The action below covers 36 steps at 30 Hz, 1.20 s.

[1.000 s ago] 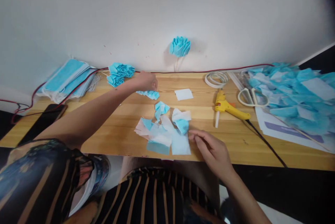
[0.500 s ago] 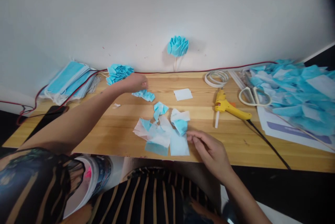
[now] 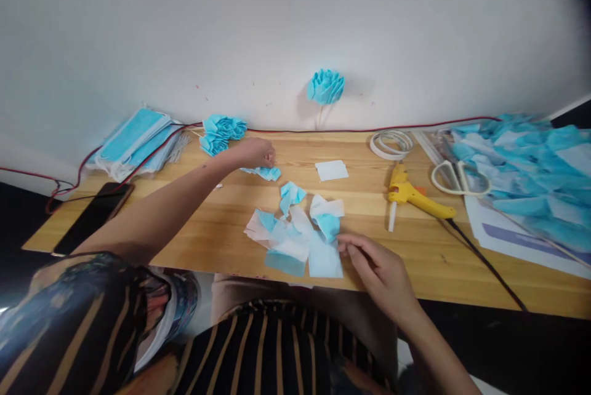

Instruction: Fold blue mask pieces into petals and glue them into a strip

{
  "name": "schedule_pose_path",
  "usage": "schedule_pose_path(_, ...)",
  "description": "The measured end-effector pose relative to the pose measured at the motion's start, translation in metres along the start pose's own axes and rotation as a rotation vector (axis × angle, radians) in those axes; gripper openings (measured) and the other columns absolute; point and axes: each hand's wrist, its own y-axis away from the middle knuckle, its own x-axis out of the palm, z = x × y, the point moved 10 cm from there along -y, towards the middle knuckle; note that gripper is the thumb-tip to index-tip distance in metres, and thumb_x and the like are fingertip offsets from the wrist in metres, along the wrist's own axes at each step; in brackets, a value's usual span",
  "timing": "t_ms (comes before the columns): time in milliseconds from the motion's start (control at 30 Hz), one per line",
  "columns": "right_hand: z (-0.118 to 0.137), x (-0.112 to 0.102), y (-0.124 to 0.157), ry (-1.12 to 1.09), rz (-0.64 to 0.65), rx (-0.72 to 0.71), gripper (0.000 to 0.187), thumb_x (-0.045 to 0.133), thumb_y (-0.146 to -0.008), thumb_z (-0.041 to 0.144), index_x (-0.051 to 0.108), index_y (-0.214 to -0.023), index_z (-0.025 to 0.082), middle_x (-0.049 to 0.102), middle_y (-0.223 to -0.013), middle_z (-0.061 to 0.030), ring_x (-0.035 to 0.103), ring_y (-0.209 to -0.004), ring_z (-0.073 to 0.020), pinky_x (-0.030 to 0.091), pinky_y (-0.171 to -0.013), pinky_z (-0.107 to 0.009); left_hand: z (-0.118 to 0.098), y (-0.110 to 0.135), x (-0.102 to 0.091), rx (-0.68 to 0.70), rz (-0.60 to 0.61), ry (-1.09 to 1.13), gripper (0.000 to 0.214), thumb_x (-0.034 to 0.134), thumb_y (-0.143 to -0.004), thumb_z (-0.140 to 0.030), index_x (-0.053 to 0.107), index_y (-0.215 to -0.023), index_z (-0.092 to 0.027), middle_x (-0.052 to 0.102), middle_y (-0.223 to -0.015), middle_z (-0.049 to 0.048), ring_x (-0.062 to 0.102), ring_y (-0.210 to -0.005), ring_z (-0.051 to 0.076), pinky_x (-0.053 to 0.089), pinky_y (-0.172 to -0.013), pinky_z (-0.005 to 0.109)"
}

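My left hand [image 3: 257, 153] reaches across the wooden table [image 3: 184, 223] and closes its fingers on a small folded blue piece [image 3: 266, 172] lying near the back. My right hand [image 3: 379, 269] rests at the front edge with curled fingers, touching the right side of a heap of blue and white cut mask pieces [image 3: 295, 232]. A finished blue flower on a stick [image 3: 325, 87] leans against the wall. Two more blue flowers [image 3: 222, 131] lie just beyond my left hand.
A stack of blue face masks [image 3: 133, 143] and a black phone [image 3: 95, 216] are at the left. A white square [image 3: 331, 170], tape rolls [image 3: 391, 143], a yellow glue gun [image 3: 415, 196] with its cord, scissors [image 3: 459, 177] and a pile of blue scraps [image 3: 526, 167] lie to the right.
My left hand drew back slightly from the flowers and now sits over the small folded blue piece. My right hand stayed by the heap; the view shifted a little.
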Motion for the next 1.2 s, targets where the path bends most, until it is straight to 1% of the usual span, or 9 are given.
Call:
schedule_pose_path(133, -0.010, -0.003, 0.002, -0.071, -0.013, 0.076, 0.023, 0.054, -0.099, 0.033, 0.074, -0.106, 0.025, 0.077, -0.086, -0.0012, 0.073, -0.078, -0.0155, 0.059, -0.074, -0.025, 0.004, 0.004, -0.003, -0.013, -0.011, 0.027, 0.021, 0.058, -0.081, -0.029, 0.073, -0.086, -0.016, 0.076, -0.090, 0.0070, 0.064, -0.077, 0.018, 0.033, -0.060, 0.024)
schedule_pose_path(300, -0.020, -0.008, 0.000, -0.139, -0.056, 0.156, 0.021, 0.056, -0.098, 0.035, 0.073, -0.105, 0.026, 0.076, -0.085, -0.0004, 0.071, -0.075, -0.0145, 0.058, -0.072, -0.025, 0.005, 0.020, -0.022, -0.016, -0.089, 0.235, 0.024, 0.055, -0.083, -0.032, 0.071, -0.088, -0.015, 0.076, -0.089, 0.0062, 0.064, -0.076, 0.017, 0.039, -0.064, 0.023)
schedule_pose_path(400, -0.011, -0.015, -0.021, -0.126, -0.097, 0.148, 0.020, 0.056, -0.098, 0.035, 0.072, -0.105, 0.026, 0.077, -0.097, -0.0026, 0.072, -0.088, -0.0172, 0.058, -0.083, -0.031, 0.002, 0.027, -0.033, -0.004, -0.183, 0.347, 0.025, 0.057, -0.080, -0.035, 0.071, -0.087, -0.016, 0.076, -0.089, 0.0046, 0.066, -0.079, 0.017, 0.042, -0.067, 0.024)
schedule_pose_path(500, 0.009, -0.015, -0.065, -0.068, -0.060, 0.079, 0.031, 0.058, -0.094, 0.033, 0.066, -0.124, 0.027, 0.075, -0.116, -0.0064, 0.071, -0.103, -0.0222, 0.058, -0.091, -0.040, 0.001, 0.030, -0.033, -0.023, -0.260, 0.468, 0.025, 0.059, -0.079, -0.037, 0.069, -0.086, -0.015, 0.074, -0.083, 0.0047, 0.066, -0.077, 0.017, 0.043, -0.065, 0.024)
schedule_pose_path(667, 0.043, 0.008, -0.144, 0.043, 0.067, -0.109, 0.057, 0.061, -0.087, 0.029, 0.053, -0.143, 0.028, 0.066, -0.137, -0.0088, 0.060, -0.128, -0.0291, 0.049, -0.107, -0.053, -0.006, 0.031, -0.027, 0.003, -0.334, 0.613, 0.026, 0.061, -0.078, -0.040, 0.065, -0.081, -0.014, 0.067, -0.070, 0.0021, 0.059, -0.065, 0.014, 0.040, -0.058, 0.023)
schedule_pose_path(800, 0.040, 0.045, -0.181, -0.067, 0.219, -0.120, 0.066, 0.063, -0.085, 0.034, 0.047, -0.148, 0.023, 0.065, -0.135, -0.0124, 0.058, -0.130, -0.0290, 0.045, -0.110, -0.052, -0.011, 0.036, -0.026, 0.055, -0.361, 0.665, 0.026, 0.062, -0.078, -0.040, 0.067, -0.083, -0.014, 0.068, -0.070, 0.0016, 0.058, -0.063, 0.013, 0.039, -0.056, 0.023)
schedule_pose_path(900, 0.024, 0.072, -0.191, -0.228, 0.349, -0.001, 0.074, 0.066, -0.083, 0.038, 0.042, -0.151, 0.018, 0.066, -0.127, -0.0137, 0.063, -0.117, -0.0277, 0.051, -0.101, -0.048, -0.015, 0.040, -0.027, 0.104, -0.382, 0.689, 0.025, 0.062, -0.079, -0.038, 0.070, -0.084, -0.014, 0.071, -0.073, 0.0018, 0.058, -0.064, 0.013, 0.038, -0.056, 0.022)
schedule_pose_path(1000, 0.017, 0.088, -0.193, -0.348, 0.453, 0.080, 0.075, 0.067, -0.083, 0.035, 0.040, -0.151, 0.021, 0.069, -0.113, -0.0084, 0.065, -0.101, -0.0225, 0.054, -0.091, -0.041, -0.018, 0.044, -0.031, 0.146, -0.415, 0.690, 0.025, 0.064, -0.079, -0.037, 0.072, -0.082, -0.014, 0.070, -0.071, 0.0019, 0.057, -0.064, 0.012, 0.037, -0.055, 0.021)
schedule_pose_path(1200, 0.023, 0.099, -0.198, -0.304, 0.538, 0.019, 0.072, 0.064, -0.080, 0.024, 0.044, -0.149, 0.025, 0.066, -0.097, -0.0011, 0.061, -0.086, -0.0195, 0.051, -0.077, -0.034, -0.016, 0.048, -0.038, 0.169, -0.499, 0.714, 0.021, 0.066, -0.081, -0.031, 0.075, -0.091, -0.015, 0.071, -0.074, 0.0024, 0.058, -0.064, 0.012, 0.040, -0.057, 0.021)
